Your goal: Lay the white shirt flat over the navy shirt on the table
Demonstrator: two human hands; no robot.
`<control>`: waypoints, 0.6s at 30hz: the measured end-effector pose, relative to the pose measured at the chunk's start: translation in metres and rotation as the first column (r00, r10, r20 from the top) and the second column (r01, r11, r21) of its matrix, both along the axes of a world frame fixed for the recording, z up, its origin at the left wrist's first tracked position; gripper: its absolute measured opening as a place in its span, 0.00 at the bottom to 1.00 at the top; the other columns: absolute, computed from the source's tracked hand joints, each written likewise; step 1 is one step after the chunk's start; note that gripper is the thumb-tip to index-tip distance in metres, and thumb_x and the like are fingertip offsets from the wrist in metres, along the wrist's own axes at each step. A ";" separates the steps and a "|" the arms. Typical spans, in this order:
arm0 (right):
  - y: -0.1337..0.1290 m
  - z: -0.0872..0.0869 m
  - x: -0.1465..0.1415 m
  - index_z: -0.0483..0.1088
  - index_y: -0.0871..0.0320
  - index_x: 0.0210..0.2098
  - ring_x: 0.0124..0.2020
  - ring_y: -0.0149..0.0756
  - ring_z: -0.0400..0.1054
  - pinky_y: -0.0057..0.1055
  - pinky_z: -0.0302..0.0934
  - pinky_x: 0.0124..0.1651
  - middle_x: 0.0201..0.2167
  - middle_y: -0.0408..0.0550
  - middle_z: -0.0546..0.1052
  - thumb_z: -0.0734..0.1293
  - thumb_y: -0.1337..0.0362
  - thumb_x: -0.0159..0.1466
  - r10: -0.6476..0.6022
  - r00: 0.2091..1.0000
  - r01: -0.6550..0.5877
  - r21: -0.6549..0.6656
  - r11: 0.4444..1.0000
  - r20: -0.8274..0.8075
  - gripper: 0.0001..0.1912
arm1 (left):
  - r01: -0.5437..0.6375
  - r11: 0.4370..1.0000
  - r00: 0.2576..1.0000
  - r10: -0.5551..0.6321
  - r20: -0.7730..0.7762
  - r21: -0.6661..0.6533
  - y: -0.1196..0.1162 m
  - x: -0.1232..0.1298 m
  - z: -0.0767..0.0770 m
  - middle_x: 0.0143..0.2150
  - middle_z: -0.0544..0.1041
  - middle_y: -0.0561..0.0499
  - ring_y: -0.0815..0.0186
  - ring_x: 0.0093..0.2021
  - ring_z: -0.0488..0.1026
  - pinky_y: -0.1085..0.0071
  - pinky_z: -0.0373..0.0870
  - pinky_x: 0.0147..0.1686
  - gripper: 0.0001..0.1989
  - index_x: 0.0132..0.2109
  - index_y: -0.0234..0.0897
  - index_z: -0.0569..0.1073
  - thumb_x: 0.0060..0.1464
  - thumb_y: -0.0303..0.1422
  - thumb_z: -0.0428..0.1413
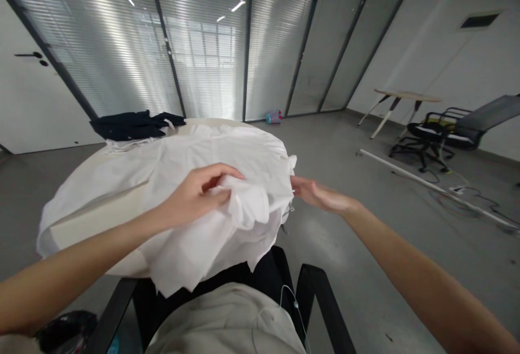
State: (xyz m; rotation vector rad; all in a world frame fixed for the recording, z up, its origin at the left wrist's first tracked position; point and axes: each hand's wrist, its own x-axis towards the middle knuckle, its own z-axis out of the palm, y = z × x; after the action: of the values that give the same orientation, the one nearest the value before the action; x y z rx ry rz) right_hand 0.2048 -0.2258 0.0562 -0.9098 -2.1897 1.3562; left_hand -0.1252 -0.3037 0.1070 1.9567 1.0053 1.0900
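Note:
A white garment [174,153], by its look a shirt, spreads over the round table [99,216] and hangs down over the front edge toward my lap. My left hand [203,191] pinches a bunched fold of the white cloth between thumb and fingers, near the middle of the table's front. At the right rim of the table, my right hand [314,191] has its fingers stretched out against the side of the cloth. Its fingertips are partly hidden behind the fabric. Which part of the garment is bunched up I cannot tell.
A folded dark navy garment [136,125] lies at the table's back left. Black chair armrests [325,305] flank my lap. On the floor to the right are a white pole [426,183] and cables, with an office chair [455,126] and a small table [406,95] behind.

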 end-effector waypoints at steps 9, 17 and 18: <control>0.003 -0.007 -0.025 0.63 0.47 0.67 0.65 0.49 0.59 0.49 0.52 0.68 0.64 0.52 0.64 0.72 0.43 0.59 -0.083 0.957 -0.039 0.408 0.912 0.277 0.40 | -0.360 0.912 0.727 0.406 0.553 -0.197 0.035 -0.041 0.030 0.32 0.76 0.56 0.70 0.30 0.73 0.76 0.70 0.30 0.09 0.37 0.39 0.76 0.47 0.30 0.66; -0.006 -0.066 -0.001 0.72 0.55 0.49 0.49 0.46 0.73 0.47 0.68 0.54 0.47 0.55 0.76 0.62 0.45 0.67 -0.538 0.808 0.501 0.202 0.842 0.239 0.22 | -0.309 0.913 0.747 0.407 0.526 -0.268 0.017 -0.030 0.019 0.34 0.77 0.54 0.69 0.30 0.73 0.76 0.71 0.27 0.14 0.37 0.41 0.75 0.44 0.35 0.69; -0.008 -0.071 0.003 0.72 0.55 0.46 0.45 0.45 0.75 0.46 0.70 0.50 0.43 0.54 0.78 0.63 0.44 0.67 -0.529 0.814 0.533 0.054 0.844 0.240 0.21 | -0.308 0.919 0.766 0.392 0.510 -0.246 0.013 -0.028 0.020 0.34 0.77 0.54 0.68 0.30 0.73 0.76 0.71 0.27 0.14 0.37 0.41 0.75 0.44 0.37 0.69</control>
State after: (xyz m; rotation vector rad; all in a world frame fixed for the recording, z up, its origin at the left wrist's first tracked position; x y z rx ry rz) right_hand 0.2081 -0.2334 -0.0151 -1.6260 -1.8651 1.0237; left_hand -0.1531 -0.2906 0.1269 1.2277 1.1006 1.6199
